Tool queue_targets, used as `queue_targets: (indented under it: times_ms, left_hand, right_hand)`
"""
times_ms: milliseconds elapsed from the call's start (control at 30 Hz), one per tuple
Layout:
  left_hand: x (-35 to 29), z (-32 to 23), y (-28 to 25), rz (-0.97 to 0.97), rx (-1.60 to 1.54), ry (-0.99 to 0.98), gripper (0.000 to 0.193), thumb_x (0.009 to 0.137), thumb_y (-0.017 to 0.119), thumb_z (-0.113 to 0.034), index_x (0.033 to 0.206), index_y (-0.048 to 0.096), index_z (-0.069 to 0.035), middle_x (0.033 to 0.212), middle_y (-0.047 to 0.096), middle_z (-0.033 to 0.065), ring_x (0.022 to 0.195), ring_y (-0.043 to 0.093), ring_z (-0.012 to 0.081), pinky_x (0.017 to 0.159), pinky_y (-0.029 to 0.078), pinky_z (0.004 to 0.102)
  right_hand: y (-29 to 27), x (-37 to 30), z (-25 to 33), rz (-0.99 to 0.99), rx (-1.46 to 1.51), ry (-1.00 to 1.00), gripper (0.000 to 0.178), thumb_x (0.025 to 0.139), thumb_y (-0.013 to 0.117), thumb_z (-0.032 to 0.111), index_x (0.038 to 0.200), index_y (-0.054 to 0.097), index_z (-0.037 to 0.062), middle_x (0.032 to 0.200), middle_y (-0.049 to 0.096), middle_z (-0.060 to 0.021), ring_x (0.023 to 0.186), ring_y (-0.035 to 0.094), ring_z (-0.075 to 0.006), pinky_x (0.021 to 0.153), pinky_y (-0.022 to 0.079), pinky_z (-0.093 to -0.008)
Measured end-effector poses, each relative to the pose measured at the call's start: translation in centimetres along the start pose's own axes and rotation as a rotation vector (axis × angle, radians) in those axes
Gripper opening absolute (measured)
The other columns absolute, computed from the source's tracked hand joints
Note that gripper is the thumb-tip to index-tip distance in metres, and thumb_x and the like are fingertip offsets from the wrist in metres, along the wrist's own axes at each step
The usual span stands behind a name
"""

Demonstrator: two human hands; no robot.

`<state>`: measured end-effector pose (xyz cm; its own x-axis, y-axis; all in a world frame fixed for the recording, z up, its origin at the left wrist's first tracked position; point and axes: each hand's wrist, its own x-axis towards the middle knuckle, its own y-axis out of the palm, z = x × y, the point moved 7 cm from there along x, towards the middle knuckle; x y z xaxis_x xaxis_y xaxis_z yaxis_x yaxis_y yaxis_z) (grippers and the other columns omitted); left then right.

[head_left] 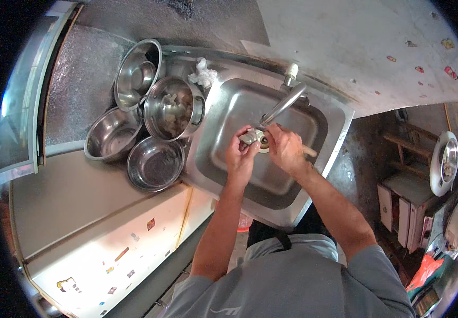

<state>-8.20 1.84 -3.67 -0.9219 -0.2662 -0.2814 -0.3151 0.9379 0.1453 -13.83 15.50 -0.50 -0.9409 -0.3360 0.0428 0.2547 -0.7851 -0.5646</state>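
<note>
Over the steel sink (223, 116), both hands meet just below the mouth of the curved tap (286, 104). My left hand (239, 159) is closed around a pale, lumpy piece of food (250, 137), whose kind I cannot make out. My right hand (287, 151) is closed beside it, its fingertips near the piece. A tan, stick-like end (309, 151) sticks out past the right hand's outer side; whether the hand grips it is unclear. The round drain (264, 143) shows between the hands, partly covered by them. Whether water runs is hard to tell.
Left of the sink, a two-handled steel pot (157, 119) holds pale, brownish pieces. Around it are a large tilted basin (128, 87), a steel bowl (101, 143) and another bowl (155, 164). A crumpled white bag (203, 73) lies at the sink's back corner.
</note>
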Motion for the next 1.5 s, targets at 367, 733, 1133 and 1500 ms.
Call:
queue_targets:
  times_ms: [367, 733, 1133, 1500]
  left_hand:
    - [0.7, 0.1, 0.1, 0.024, -0.01, 0.041, 0.051, 0.084, 0.063, 0.004, 0.131, 0.044, 0.004, 0.124, 0.053, 0.01, 0.113, 0.054, 0.0166, 0.099, 0.045, 0.0301]
    - [0.7, 0.2, 0.7, 0.032, -0.061, -0.033, 0.048, 0.085, 0.061, 0.008, 0.13, 0.046, 0.002, 0.123, 0.054, 0.01, 0.112, 0.055, 0.0165, 0.1, 0.045, 0.03]
    - [1.3, 0.7, 0.0, -0.007, 0.078, 0.058, 0.051, 0.084, 0.066, 0.003, 0.131, 0.046, 0.003, 0.119, 0.058, 0.0088, 0.11, 0.057, 0.0159, 0.095, 0.046, 0.0291]
    - [1.5, 0.4, -1.1, 0.037, 0.2, 0.051, 0.051, 0.082, 0.066, 0.005, 0.129, 0.049, -0.002, 0.126, 0.054, 0.0094, 0.116, 0.054, 0.0178, 0.099, 0.045, 0.0306]
  right_hand:
    - [0.0, 0.2, 0.4, -0.014, 0.071, -0.117, 0.011, 0.084, 0.059, 0.005, 0.095, 0.055, 0.0051, 0.085, 0.063, -0.017, 0.083, 0.064, -0.0397, 0.068, 0.05, -0.0493]
    - [0.3, 0.6, -0.4, -0.015, -0.025, -0.026, 0.012, 0.084, 0.059, 0.004, 0.095, 0.055, 0.0056, 0.089, 0.065, -0.0171, 0.084, 0.064, -0.0397, 0.07, 0.051, -0.049]
    - [0.7, 1.3, -1.0, 0.08, 0.235, 0.113, 0.014, 0.085, 0.062, 0.01, 0.093, 0.056, 0.0011, 0.086, 0.064, -0.0227, 0.083, 0.064, -0.0418, 0.068, 0.051, -0.0482]
    - [1.5, 2.2, -0.9, 0.093, 0.242, 0.042, 0.017, 0.082, 0.064, 0.01, 0.093, 0.06, -0.0012, 0.08, 0.063, -0.026, 0.077, 0.064, -0.0437, 0.067, 0.052, -0.0475]
